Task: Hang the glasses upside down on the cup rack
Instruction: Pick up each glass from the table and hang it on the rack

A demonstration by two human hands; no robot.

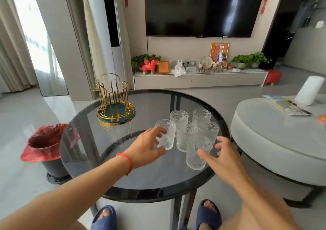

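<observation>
Several clear embossed glasses stand upright in a cluster on the round dark glass table (112, 159). My left hand (146, 148) wraps its fingers and thumb around the leftmost glass (166, 132), which still rests on the table. My right hand (220, 157) is spread open beside the nearest glass (196, 152), thumb touching or nearly touching its side. The gold wire cup rack (114, 104) on a green tray stands empty at the table's far left.
A bin with a red bag (45, 146) sits on the floor to the left of the table. A grey round table (275, 138) with a paper roll and packets stands on the right. A TV cabinet lies beyond.
</observation>
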